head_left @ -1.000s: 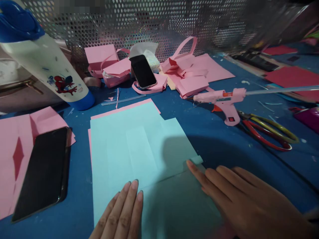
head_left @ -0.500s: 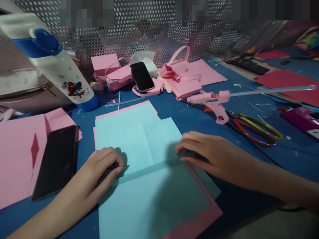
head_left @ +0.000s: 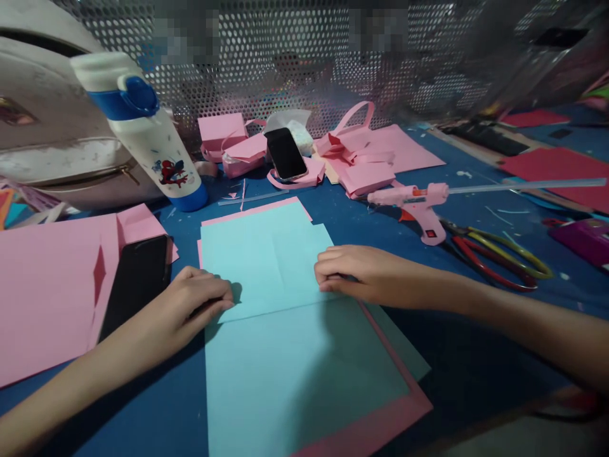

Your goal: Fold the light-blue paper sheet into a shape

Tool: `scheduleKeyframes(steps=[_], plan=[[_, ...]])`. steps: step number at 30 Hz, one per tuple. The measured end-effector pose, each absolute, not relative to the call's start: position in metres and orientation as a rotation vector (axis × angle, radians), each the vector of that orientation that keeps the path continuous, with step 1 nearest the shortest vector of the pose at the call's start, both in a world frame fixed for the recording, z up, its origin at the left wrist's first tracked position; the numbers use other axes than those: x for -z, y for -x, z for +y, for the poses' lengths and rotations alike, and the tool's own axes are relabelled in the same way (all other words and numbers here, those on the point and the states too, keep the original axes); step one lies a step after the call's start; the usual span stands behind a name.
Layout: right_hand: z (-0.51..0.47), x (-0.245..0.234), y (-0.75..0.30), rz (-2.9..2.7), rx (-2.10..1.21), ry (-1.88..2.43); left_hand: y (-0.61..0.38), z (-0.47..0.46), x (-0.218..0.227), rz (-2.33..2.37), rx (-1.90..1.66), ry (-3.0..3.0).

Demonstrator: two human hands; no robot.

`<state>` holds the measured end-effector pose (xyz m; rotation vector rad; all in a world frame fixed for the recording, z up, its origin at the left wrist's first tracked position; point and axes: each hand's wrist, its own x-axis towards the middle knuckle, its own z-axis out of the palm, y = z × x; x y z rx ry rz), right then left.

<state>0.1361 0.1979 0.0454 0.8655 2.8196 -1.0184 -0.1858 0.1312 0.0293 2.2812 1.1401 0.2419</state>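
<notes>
Upper light-blue paper (head_left: 252, 254) between left hand (head_left: 190, 301) and right hand (head_left: 352, 270), near edge running crosswise over lower light-blue paper (head_left: 266, 368); fingers of both pinched on it toward opposite ends

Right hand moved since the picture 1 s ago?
Yes: left and farther from the wearer, judged against the pink glue gun. The right hand is now at the light-blue paper, left of the gun's grip.

Smooth, matt turquoise paper (head_left: 266, 368)
</notes>
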Motion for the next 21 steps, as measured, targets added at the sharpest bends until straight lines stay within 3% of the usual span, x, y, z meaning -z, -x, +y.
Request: scheduleKeyframes(steps=[6,21], plan=[[0.202,-0.036,-0.137,2.911,0.880,-0.722,0.187,0.131,-0.032,1.089,-0.153,-2.348],[0.186,-0.022,-0.136,3.101,0.019,-0.657,0.168,0.120,-0.028,1.291,-0.142,-3.116]])
